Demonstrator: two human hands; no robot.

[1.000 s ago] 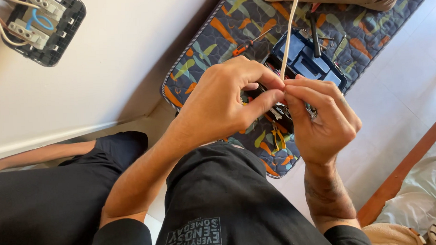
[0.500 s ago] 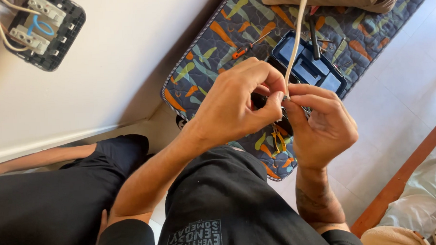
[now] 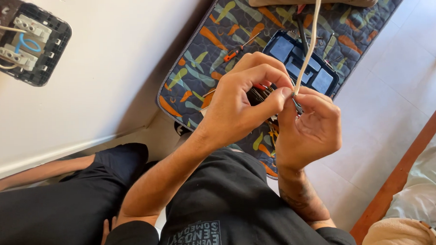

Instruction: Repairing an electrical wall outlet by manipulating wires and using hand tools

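Pale floor tiles [image 3: 396, 97] carry a patterned mat [image 3: 210, 45] in dark blue with orange and green shapes, laid beside a white wall [image 3: 119, 68].

Your white cable [image 3: 308, 47] runs down from the top edge of the view to a point above the mat, where both hands meet. Your left hand [image 3: 241, 107] pinches the lower end of the cable between thumb and forefinger; the remaining fingers are curled inward. Your right hand [image 3: 307, 131] is closed around the same cable end from below, thumb touching the left thumb. A small dark metal part shows at the meeting point; what it is cannot be told.

Directly behind your hands, a dark blue compartment case [image 3: 300, 61] lies open on the mat. An orange-handled screwdriver [image 3: 237, 50] lies on the mat just left of the case.

On the wall, upper left, an open black electrical box [image 3: 29, 44] shows white terminals and a blue wire loop.

A brown wooden edge [image 3: 412, 164] crosses the lower right, with pale fabric beyond it.
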